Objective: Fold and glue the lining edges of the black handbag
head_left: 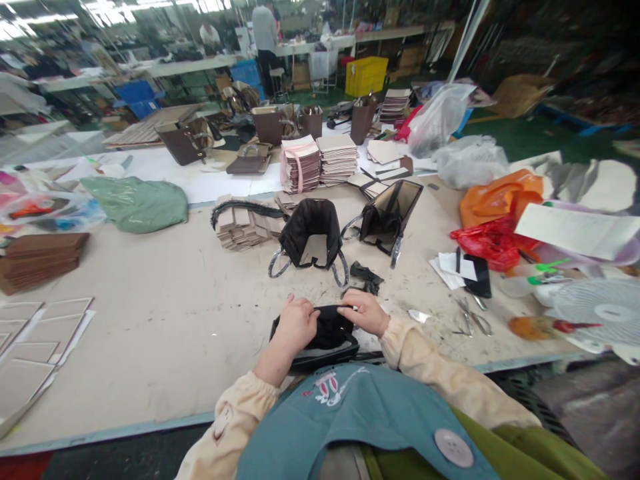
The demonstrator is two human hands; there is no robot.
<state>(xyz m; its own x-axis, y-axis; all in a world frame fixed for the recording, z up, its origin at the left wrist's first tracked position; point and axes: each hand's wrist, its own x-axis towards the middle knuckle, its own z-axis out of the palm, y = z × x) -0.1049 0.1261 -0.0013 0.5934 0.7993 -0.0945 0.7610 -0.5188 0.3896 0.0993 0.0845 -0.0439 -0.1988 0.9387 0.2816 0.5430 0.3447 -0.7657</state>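
A black bag (327, 331) lies at the table's front edge, close against the apron, its opening facing up. My left hand (296, 325) has its fingers closed on the bag's far rim, left of the middle. On the same rim, to the right, my right hand (366, 311) pinches the black edge. Just beyond stands an open dark bag (316, 233) with two wrapped handles, and right of it another open bag (393, 217) leans tilted. Black scraps (367, 277) lie between these bags and my right hand.
Scissors (473, 317), an orange-brown bottle (533, 327) and a white fan (607, 310) are on the right. Stacked pieces (245, 227) sit behind the bags. Brown panels (45, 257) and a green plastic bag (137, 203) are on the left.
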